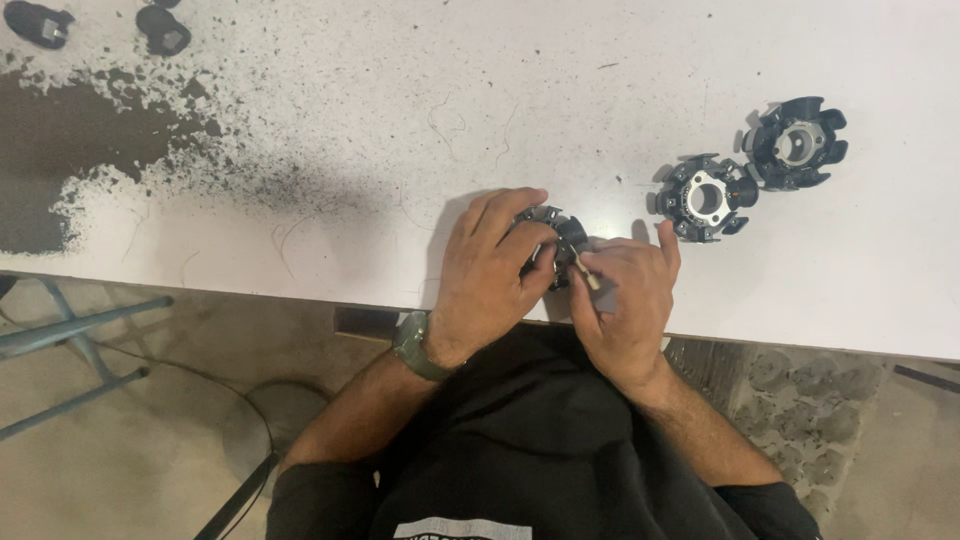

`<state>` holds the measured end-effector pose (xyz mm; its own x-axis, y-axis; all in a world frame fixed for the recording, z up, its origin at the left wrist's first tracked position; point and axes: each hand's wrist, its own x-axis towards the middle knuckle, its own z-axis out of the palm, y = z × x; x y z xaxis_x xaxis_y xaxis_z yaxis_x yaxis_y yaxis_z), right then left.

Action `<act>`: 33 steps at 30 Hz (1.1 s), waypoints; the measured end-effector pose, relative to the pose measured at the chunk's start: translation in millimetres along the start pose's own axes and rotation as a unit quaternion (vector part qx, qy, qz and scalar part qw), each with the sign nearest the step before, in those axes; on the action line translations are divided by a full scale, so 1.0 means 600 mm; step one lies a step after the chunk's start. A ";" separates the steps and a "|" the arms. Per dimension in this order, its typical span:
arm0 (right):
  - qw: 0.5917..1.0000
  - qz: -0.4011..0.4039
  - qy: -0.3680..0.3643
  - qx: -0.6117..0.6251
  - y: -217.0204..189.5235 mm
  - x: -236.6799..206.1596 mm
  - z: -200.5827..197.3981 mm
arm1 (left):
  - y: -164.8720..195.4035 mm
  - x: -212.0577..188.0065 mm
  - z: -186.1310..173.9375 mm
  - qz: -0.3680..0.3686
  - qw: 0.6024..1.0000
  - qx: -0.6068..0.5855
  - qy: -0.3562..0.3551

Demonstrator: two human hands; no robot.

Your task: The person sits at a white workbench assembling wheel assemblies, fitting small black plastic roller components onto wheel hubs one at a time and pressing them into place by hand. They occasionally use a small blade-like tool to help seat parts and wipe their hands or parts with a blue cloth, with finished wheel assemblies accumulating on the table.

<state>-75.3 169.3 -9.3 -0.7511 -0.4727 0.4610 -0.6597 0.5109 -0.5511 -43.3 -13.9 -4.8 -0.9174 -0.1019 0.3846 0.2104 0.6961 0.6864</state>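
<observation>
**Two Hands on a Black Ring-Shaped Part at the Table Edge**

Seen from above: left hand (490, 262) curled over a black ring-shaped part (556, 240), fingers clamped across its top and side, a green watch (418, 346) at the wrist. Right hand (622, 300) just beside it, fingers pinched narrow around a thin pale stick (584, 270) whose tip meets the part. Part lying on the near edge of a white table (560, 90), mostly hidden under the fingers; only toothed black plastic and a glint of metal showing.

To the right, well apart from the hands, two more round parts (705, 197) (796, 142) side by side and almost touching: black lobed outer rims, pale metal cores with a round hole. Matte, scuffed table top, speckled with dark powder (60, 140) thickening to a solid patch at far left. Two small black caps (40, 22) (163, 30) at the far left corner. Below the table, black sleeves and rough concrete floor.
</observation>
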 end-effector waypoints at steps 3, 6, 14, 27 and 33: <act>1.000 0.013 0.000 0.008 -0.004 0.001 -0.002 | 0.001 0.002 -0.004 0.027 0.999 0.020 -0.005; 1.000 0.004 -0.001 0.002 -0.005 0.003 -0.004 | 0.002 0.004 -0.007 0.041 0.998 0.040 -0.002; 0.999 0.013 -0.002 0.031 -0.003 0.009 -0.006 | 0.001 0.006 -0.014 0.035 0.997 0.027 -0.062; 0.999 0.031 -0.006 0.034 0.001 0.003 0.000 | 0.000 -0.003 0.008 -0.015 0.999 0.014 -0.026; 0.997 0.045 0.026 0.058 0.004 -0.011 -0.001 | -0.002 -0.009 0.007 -0.030 0.999 -0.013 -0.026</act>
<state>-72.2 173.8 -13.4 -0.8095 -0.3889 0.4398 -0.5844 0.4618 -0.6672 -40.0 -11.4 -10.4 -0.9445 -0.1054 0.3111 0.1632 0.6712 0.7230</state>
